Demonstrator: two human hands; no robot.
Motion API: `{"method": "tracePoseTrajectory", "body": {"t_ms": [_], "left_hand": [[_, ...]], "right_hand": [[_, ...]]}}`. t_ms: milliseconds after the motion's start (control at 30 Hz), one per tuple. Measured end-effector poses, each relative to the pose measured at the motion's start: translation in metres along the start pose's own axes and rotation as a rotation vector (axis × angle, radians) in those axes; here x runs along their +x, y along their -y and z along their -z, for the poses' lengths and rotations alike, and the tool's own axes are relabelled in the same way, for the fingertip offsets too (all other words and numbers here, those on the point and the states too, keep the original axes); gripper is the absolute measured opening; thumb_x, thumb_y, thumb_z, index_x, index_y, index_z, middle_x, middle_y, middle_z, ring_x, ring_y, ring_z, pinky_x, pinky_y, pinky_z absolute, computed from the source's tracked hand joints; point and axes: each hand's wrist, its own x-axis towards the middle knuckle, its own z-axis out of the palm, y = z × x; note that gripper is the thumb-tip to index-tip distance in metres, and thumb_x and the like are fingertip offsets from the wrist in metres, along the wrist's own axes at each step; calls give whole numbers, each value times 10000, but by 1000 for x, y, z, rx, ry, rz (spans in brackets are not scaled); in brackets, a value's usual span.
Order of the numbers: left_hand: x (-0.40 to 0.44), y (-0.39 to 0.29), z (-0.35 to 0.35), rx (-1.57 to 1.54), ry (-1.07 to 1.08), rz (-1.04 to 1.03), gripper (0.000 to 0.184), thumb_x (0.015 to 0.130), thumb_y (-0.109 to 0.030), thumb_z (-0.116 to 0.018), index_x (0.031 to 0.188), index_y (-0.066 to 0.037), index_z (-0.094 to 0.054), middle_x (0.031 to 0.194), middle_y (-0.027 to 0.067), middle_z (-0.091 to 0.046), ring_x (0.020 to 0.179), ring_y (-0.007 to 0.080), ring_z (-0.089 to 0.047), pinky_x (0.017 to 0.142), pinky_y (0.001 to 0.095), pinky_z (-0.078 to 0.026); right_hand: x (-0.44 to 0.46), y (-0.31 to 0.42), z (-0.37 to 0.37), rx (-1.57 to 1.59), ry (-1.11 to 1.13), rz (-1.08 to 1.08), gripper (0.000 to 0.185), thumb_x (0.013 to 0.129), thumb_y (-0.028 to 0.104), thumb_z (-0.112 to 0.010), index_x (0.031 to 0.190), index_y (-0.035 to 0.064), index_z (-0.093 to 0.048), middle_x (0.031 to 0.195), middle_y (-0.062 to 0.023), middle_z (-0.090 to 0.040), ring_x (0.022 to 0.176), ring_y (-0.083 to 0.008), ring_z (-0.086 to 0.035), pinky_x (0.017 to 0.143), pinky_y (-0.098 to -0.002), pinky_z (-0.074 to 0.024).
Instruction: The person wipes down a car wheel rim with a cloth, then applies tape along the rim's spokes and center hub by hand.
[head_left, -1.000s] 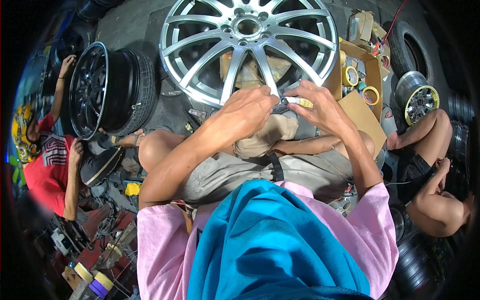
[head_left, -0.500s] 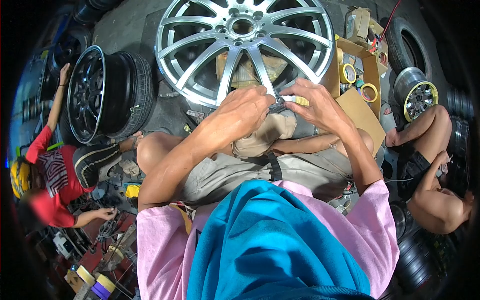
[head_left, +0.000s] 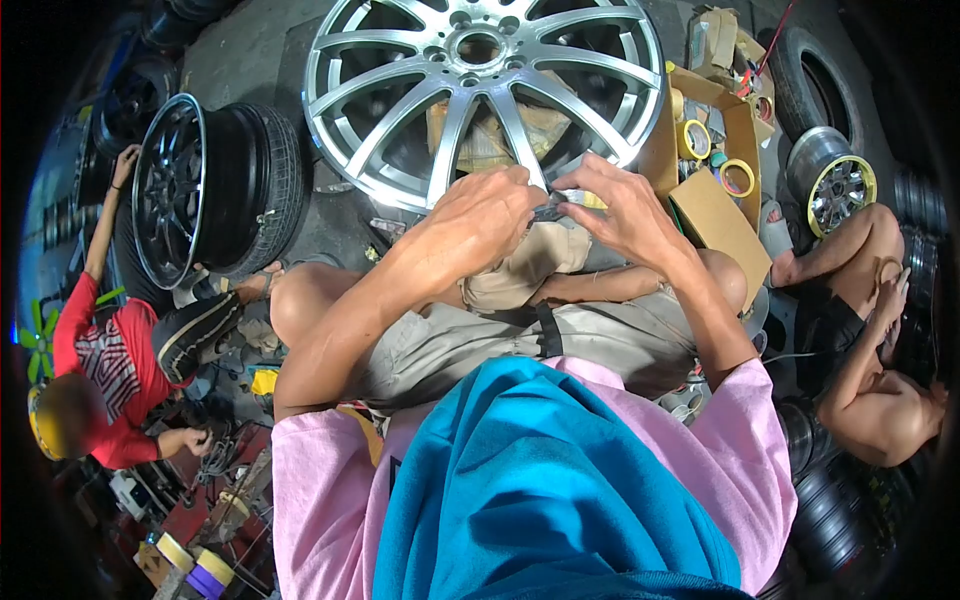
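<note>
A large silver multi-spoke wheel rim (head_left: pixel 478 80) lies in front of me at the top of the view. My left hand (head_left: pixel 480 218) is closed at the rim's near edge, its fingertips around something dark and small that I cannot make out. Right beside it, my right hand (head_left: pixel 622 210) pinches a small whitish and yellow piece (head_left: pixel 583 198), perhaps tape, between thumb and fingers. Both hands nearly meet above a beige cloth (head_left: pixel 532 265) between my legs. Behind the spokes a crumpled yellowish-brown package shows.
An open cardboard box (head_left: pixel 742 130) with tape rolls stands right of the rim. At left is a black wheel (head_left: pixel 172 190) beside a tire; a co-worker in red (head_left: pixel 120 350) sits near it. Another person (head_left: pixel 875 400) sits at right, near a yellow-edged rim (head_left: pixel 842 195).
The view has shifted slightly, and the rim appears a little further left. My hands keep nearly the same pose. The co-worker in red has leaned down, one hand now lower among the tools.
</note>
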Motion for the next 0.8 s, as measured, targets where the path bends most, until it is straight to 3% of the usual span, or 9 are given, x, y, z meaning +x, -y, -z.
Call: {"method": "tracePoseTrajectory", "body": {"t_ms": [67,800], "left_hand": [[1,-2,5,-41,11,17,266,891,-47,-672,1152,-26,-722,1042,181,-662,1029,398,-649,893,486,-525],[3,1,6,-69,23,24,248,921,-73,-645,1140,-2,-735,1046,184,-679,1023,400,-657,895,483,-529]], "right_hand": [[-1,3,0,-49,-9,9,285,877,124,-778,1141,59,-691,997,-130,-632,883,-388,-653,741,-466,-518],[1,2,7,-36,-26,47,264,884,121,-773,1131,61,-703,987,-135,-623,909,-379,-656,771,-475,-523]]}}
